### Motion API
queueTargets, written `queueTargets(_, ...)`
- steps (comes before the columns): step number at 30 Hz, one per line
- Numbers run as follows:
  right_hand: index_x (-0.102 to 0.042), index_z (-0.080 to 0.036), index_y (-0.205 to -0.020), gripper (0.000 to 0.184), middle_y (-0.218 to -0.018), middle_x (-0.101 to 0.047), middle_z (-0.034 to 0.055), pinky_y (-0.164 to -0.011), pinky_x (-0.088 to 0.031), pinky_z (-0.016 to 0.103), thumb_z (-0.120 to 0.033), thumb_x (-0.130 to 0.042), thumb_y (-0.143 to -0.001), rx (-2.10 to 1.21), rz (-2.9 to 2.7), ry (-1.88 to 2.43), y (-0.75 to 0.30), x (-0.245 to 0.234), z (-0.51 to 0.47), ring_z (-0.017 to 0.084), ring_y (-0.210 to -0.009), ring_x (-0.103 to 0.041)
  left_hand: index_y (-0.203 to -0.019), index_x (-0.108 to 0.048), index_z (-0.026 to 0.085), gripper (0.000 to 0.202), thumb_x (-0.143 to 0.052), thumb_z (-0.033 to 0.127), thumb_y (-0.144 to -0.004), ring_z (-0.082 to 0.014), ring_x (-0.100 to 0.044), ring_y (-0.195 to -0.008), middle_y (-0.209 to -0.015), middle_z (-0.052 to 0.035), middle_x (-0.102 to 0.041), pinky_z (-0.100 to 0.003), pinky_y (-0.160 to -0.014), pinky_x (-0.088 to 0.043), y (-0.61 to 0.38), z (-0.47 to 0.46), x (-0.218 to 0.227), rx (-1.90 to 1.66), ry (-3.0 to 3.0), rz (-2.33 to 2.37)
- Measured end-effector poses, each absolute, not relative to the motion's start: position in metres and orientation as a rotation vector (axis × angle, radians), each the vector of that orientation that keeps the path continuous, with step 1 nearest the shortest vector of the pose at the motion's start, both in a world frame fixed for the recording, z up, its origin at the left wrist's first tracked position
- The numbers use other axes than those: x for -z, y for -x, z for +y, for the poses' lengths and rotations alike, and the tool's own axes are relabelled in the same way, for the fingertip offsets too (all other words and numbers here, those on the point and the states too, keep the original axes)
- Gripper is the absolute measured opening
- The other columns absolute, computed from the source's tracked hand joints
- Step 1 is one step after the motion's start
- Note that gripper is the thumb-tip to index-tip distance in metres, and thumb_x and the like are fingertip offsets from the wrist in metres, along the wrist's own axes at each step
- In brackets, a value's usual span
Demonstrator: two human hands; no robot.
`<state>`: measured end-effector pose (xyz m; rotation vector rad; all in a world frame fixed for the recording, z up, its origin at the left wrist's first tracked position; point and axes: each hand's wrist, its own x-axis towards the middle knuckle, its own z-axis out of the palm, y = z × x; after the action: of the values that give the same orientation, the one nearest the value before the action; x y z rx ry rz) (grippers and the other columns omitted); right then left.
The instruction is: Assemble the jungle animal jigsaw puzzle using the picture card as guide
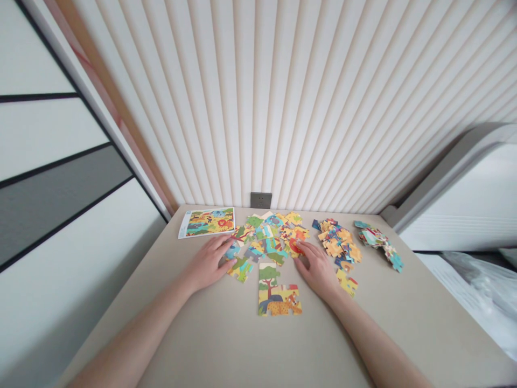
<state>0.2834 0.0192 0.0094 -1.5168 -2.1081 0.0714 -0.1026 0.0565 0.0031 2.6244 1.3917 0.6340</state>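
Joined puzzle block (278, 293) laid at centre of surface (242, 345), between both hands; only small part judged assembled, most pieces left loose. Three loose heaps counted: middle heap (270, 234), second heap (337, 242) to right, third heap (377, 240) farthest right; one stray piece (347, 283) near right hand (319, 269). Left hand (208, 264) rested on middle heap's left edge, right hand on its right edge; fingers of both spread open, nothing gripped. One reference picture (208, 222) placed far left

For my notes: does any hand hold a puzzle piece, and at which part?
Nothing is held: left hand and right hand lie flat, fingertips on loose puzzle pieces.
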Motion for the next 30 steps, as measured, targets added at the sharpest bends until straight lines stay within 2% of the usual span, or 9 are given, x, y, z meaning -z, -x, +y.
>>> queueTargets(8,-0.062,-0.022,-0.141,0.044,-0.145,-0.061,0.0143,-0.114,-0.046,0.053,-0.034,-0.049,-0.101,0.034,-2.064,1.522,-0.284,-0.007,0.018,0.032,-0.136,-0.054,-0.151,-0.051,0.023,0.055,-0.056,0.045,-0.101,-0.0319,-0.048,-0.143,-0.154,-0.0128,-0.051,-0.052,-0.121,-0.04,0.105,0.056,-0.001,-0.686,-2.599,1.38)
queueTargets(14,-0.074,-0.026,-0.12,0.033,-0.115,-0.071,0.0115,-0.094,-0.055,0.047,-0.036,-0.046,-0.106,-0.058,-2.182,1.5,-0.268,-0.023,-0.005,0.029,-0.106,-0.065,-0.148,-0.053,0.023,0.048,-0.05,0.042,-0.104,-0.031,-0.05,-0.142,-0.154,-0.0109,-0.052,-0.051,-0.12,-0.043,0.105,0.05,-0.004,-0.7,-2.609,1.423)
queueTargets(18,-0.074,-0.03,-0.124,0.033,-0.108,-0.069,0.0104,-0.089,-0.056,0.044,-0.037,-0.048,-0.106,-0.136,-2.247,1.481,-0.261,-0.028,-0.01,0.027,-0.1,-0.065,-0.141,-0.059,0.023,0.04,-0.044,0.033,-0.106,-0.0303,-0.05,-0.14,-0.15,-0.0098,-0.055,-0.052,-0.12,-0.041,0.115,0.047,-0.021,-0.718,-2.674,1.511)
queueTargets(22,-0.073,-0.031,-0.128,0.035,-0.107,-0.069,0.0105,-0.086,-0.058,0.044,-0.038,-0.048,-0.106,-0.19,-2.254,1.428,-0.264,-0.023,-0.007,0.027,-0.098,-0.067,-0.128,-0.068,0.024,0.033,-0.044,0.03,-0.104,-0.0308,-0.059,-0.128,-0.136,-0.0101,-0.063,-0.052,-0.114,-0.046,0.148,0.052,-0.041,-0.801,-2.625,1.769)
queueTargets(26,-0.077,-0.028,-0.113,0.033,-0.106,-0.071,0.0103,-0.085,-0.059,0.043,-0.038,-0.047,-0.106,-0.261,-2.229,1.377,-0.271,-0.02,-0.005,0.026,-0.096,-0.069,-0.117,-0.071,0.021,0.03,-0.045,0.03,-0.104,-0.0297,-0.065,-0.113,-0.118,-0.0118,-0.069,-0.05,-0.105,-0.052,0.171,0.055,-0.05,-0.827,-2.545,1.89)
queueTargets(30,-0.077,-0.024,-0.1,0.036,-0.105,-0.074,0.0116,-0.085,-0.059,0.044,-0.036,-0.044,-0.107,-0.281,-2.176,1.359,-0.278,-0.027,-0.011,0.026,-0.095,-0.07,-0.111,-0.072,0.019,0.029,-0.045,0.029,-0.105,-0.0276,-0.066,-0.106,-0.111,-0.011,-0.071,-0.047,-0.099,-0.053,0.15,0.046,-0.047,-0.737,-2.6,1.762)
